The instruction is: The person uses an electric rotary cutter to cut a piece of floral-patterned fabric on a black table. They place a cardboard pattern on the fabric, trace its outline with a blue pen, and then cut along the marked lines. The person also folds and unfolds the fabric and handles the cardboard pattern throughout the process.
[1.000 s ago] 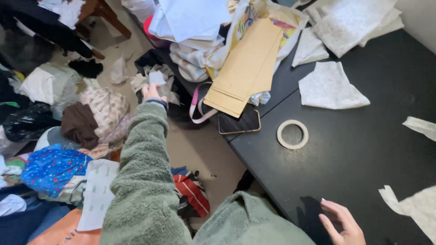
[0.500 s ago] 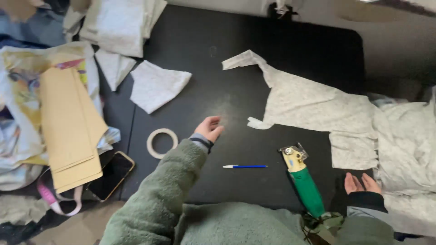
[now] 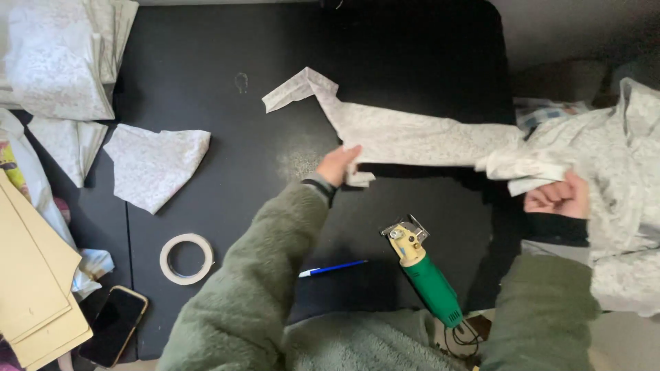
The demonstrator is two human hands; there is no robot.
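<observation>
A long strip of pale speckled fabric (image 3: 405,134) lies across the black table (image 3: 227,55). My left hand (image 3: 338,165) grips its near edge at the middle. At the table's right edge my right hand (image 3: 558,197) is closed around a bunched fold of the same fabric, which runs on into a larger heap (image 3: 619,172) at the right. A green-handled electric rotary cutter (image 3: 421,266) lies on the table between my arms, with a blue pen (image 3: 333,268) to its left.
A roll of white tape (image 3: 185,258) and a dark phone (image 3: 113,325) sit at the near left. A cut fabric piece (image 3: 155,163) lies left of centre. Folded fabric stacks (image 3: 58,62) and tan cardboard sheets (image 3: 31,275) crowd the left side.
The view swung from the cluttered floor at the left to the table. My left hand came back from the floor and took the fabric strip; my right hand closed on the bunched end.
</observation>
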